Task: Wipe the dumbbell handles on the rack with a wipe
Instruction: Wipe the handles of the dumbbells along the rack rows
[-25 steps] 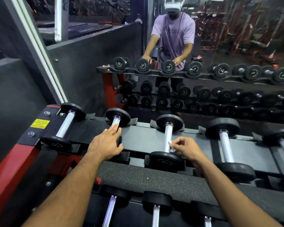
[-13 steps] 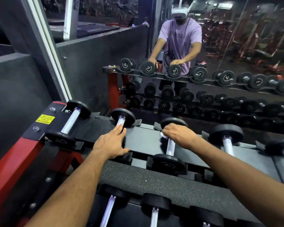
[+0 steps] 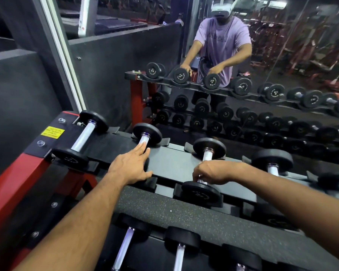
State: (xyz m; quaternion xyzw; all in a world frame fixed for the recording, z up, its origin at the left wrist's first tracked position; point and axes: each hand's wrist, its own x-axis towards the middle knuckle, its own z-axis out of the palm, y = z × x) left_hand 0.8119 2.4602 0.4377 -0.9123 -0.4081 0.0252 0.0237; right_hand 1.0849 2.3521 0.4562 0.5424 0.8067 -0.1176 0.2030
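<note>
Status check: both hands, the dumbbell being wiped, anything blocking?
Right hand wrapped round third dumbbell's handle, near end; wipe hidden. Left hand flat on second dumbbell. Nothing blocking.

head cam | above rack (image 3: pixel 170 165), facing forward-down | close range | single view

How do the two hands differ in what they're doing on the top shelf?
The left hand lies flat and open on the second dumbbell's handle; the right hand is curled around the near end of the third dumbbell's handle, fingers closed. Both touch black-ended, silver-handled dumbbells.
</note>
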